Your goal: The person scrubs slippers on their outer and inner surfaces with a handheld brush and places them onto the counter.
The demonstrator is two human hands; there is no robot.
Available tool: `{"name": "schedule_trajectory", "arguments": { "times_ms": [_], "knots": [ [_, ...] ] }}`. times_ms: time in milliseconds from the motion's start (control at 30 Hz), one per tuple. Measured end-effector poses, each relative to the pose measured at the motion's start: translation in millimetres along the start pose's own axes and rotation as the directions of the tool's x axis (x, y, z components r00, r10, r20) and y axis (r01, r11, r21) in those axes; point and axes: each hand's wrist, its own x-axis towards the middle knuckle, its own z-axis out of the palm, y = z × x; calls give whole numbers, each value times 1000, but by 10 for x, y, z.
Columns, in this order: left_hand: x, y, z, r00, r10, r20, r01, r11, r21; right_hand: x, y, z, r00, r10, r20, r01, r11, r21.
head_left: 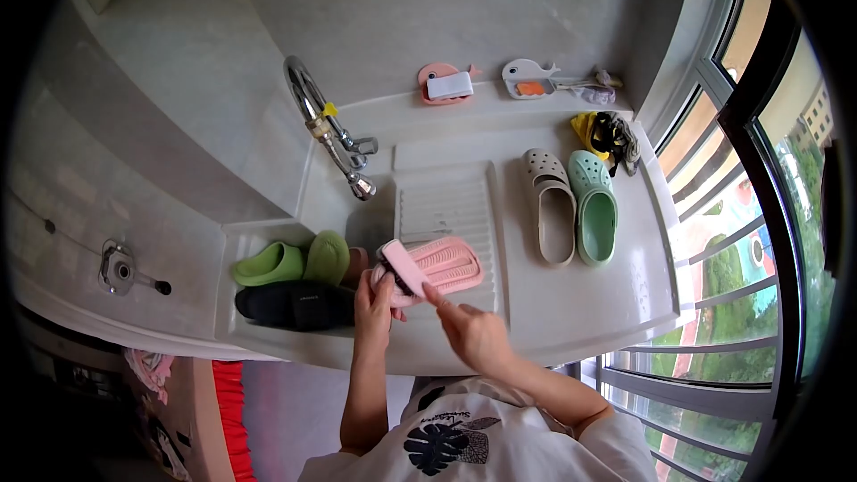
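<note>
Gripping pink slipper (pixel 455 261) w/ L hand (pixel 375 311), fingers wrapped round its L end, ribbed side mostly up, above near side of counter (pixel 616 308). Pinching end of pink brush (pixel 406 267) w/ R hand (pixel 479 337), mostly closed, index finger stretched out; holding brush across slipper, close by L hand. Got green slippers (pixel 327 257) & black slipper (pixel 295 305) to L of hands. Also got washboard (pixel 446 201) just beyond hands, tap (pixel 323 128) farther off & a bit L, plus beige clog (pixel 557 225) & mint clog (pixel 591 177) up to R on counter.

Pink soap dish (pixel 439 70), barred window (pixel 732 291)
</note>
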Motion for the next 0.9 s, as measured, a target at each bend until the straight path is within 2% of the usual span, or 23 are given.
{"name": "schedule_trajectory", "arguments": {
  "times_ms": [67, 100, 200, 267, 300, 367, 467, 533, 567, 667, 700, 733, 767, 800, 867, 900],
  "knots": [
    [7, -53, -58, 999, 1, 53, -2, 1000, 24, 86, 354, 161, 993, 42, -106, -52, 995, -86],
    [-9, -40, -63, 999, -18, 49, 17, 999, 29, 172, 432, 145, 988, 100, -116, -112, 989, -101],
    [-31, -111, -92, 999, -30, 43, 29, 999, 18, 147, 366, 79, 987, 136, -89, -146, 982, -118],
    [-55, -165, -55, 999, -15, 31, 16, 1000, -18, 10, 83, 40, 999, 20, -32, -22, 997, -67],
    [-51, -180, -30, 1000, 10, 16, -9, 998, -60, -46, 3, 26, 1000, 19, 13, -18, 998, -54],
    [-24, -182, -32, 1000, 18, 21, -17, 1000, -22, -44, 32, 51, 998, 16, 57, -13, 999, -39],
    [-28, -181, -88, 1000, 9, 28, -10, 999, 38, 152, 586, 277, 984, 137, -114, -152, 978, -139],
    [-19, -238, -147, 998, 20, 59, -28, 990, 141, 246, 745, 249, 981, 161, -112, -180, 966, -184],
    [-6, -273, -158, 998, 20, 58, -28, 990, 141, 206, 746, 289, 981, 160, -112, -179, 967, -183],
    [-49, -192, -66, 999, 17, 35, -20, 995, 97, -17, 186, 173, 999, 35, -16, -37, 995, -90],
    [-74, -82, 3, 1000, -5, -20, 6, 999, 37, -87, 87, 127, 999, 19, 33, -16, 997, -80],
    [-86, -28, 34, 997, -30, -73, 28, 999, -24, -124, 46, 112, 997, 2, 83, 4, 998, -70],
    [-35, -158, -61, 998, -18, -55, 18, 1000, 5, -97, 119, 138, 996, 4, 84, 2, 998, -69],
    [-54, -156, -64, 998, -21, -56, 22, 1000, 6, -40, 280, 191, 998, 58, 33, -54, 992, -110],
    [-83, -128, -68, 1000, 8, 6, -9, 990, 142, 88, 631, 292, 994, 105, -21, -107, 983, -148],
    [-55, -176, -105, 1000, -2, 26, -1, 992, 126, 152, 829, 333, 985, 153, -79, -163, 976, -145]
  ]
}}
